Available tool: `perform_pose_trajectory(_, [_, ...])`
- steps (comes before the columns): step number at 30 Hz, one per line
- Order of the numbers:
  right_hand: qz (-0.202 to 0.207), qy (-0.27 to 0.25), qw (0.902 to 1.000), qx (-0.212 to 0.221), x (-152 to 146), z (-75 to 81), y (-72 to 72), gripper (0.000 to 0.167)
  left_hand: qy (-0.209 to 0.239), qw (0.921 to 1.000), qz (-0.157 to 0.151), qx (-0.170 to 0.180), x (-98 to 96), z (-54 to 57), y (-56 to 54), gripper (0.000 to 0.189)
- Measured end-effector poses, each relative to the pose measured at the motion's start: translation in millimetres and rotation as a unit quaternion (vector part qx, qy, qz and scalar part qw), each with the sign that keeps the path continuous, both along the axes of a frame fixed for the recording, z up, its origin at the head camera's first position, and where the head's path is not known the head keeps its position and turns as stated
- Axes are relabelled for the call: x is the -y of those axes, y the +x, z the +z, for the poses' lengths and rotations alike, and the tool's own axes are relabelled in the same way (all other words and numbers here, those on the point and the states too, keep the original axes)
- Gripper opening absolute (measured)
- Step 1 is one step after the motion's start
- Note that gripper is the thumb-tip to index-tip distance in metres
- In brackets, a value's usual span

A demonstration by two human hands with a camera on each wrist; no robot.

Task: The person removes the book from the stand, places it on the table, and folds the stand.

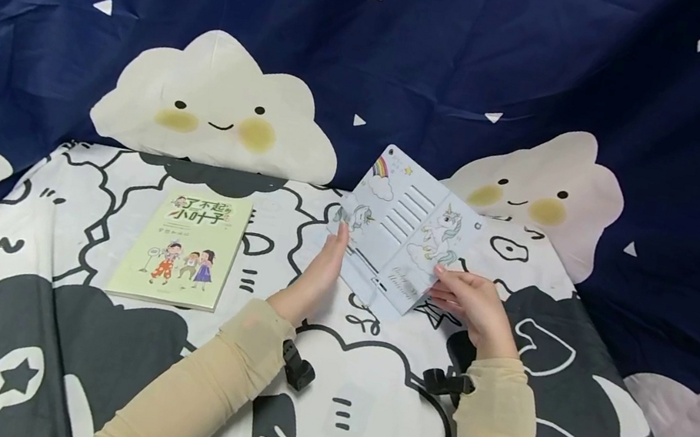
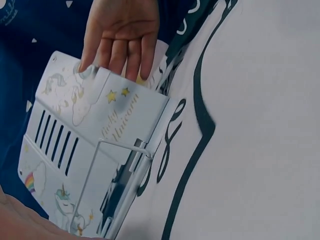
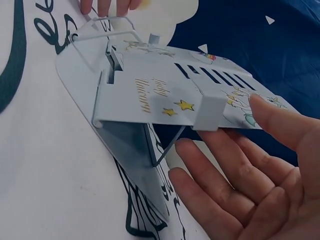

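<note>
A white metal book stand (image 1: 403, 243) with unicorn, rainbow and star prints is held tilted between both hands. Along its left edge the left hand (image 1: 317, 269) grips it, thumb at the front and fingers mostly hidden behind. The right hand (image 1: 476, 307) pinches the opposite edge, its thumb on the printed face and its fingers underneath, as the right wrist view shows. That view also has the printed panel (image 3: 160, 90) raised at an angle from a base plate (image 3: 132, 150), with a wire prop between them. A thin wire page holder (image 2: 95, 167) crosses the panel's front.
A light green book (image 1: 180, 243) with cartoon figures on its cover lies to the left of the stand. Beneath is a black-and-white cartoon cloth (image 1: 331, 403). A dark blue curtain (image 1: 423, 44) with smiling clouds hangs behind.
</note>
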State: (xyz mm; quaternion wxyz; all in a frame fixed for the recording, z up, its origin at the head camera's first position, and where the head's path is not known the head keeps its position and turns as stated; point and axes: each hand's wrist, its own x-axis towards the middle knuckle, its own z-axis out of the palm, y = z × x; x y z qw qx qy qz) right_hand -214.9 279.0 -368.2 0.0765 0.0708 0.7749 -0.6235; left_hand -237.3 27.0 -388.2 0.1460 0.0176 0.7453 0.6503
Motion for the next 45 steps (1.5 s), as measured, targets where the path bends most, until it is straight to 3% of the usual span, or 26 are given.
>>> perform_pose_trajectory(15, [0.059,-0.003,0.9983,-0.001,13,2.6,1.3,0.050,-0.010,0.9998,0.008,-0.013,4.7,0.4,-13.7,0.082])
perform_pose_trajectory(20, [0.060,-0.006,0.9982,-0.001,12,1.0,0.8,0.044,0.009,0.9999,0.012,0.004,4.4,0.0,-7.4,0.084])
perform_pose_trajectory(32, [0.099,-0.027,0.9947,0.011,6,-3.3,-0.1,0.042,0.050,0.9980,0.030,0.022,-10.0,-2.3,23.0,0.087])
perform_pose_trajectory(45, [0.141,-0.034,0.9894,0.006,8,-2.4,0.4,0.019,0.070,0.9969,0.028,0.025,-12.4,-5.1,28.6,0.089])
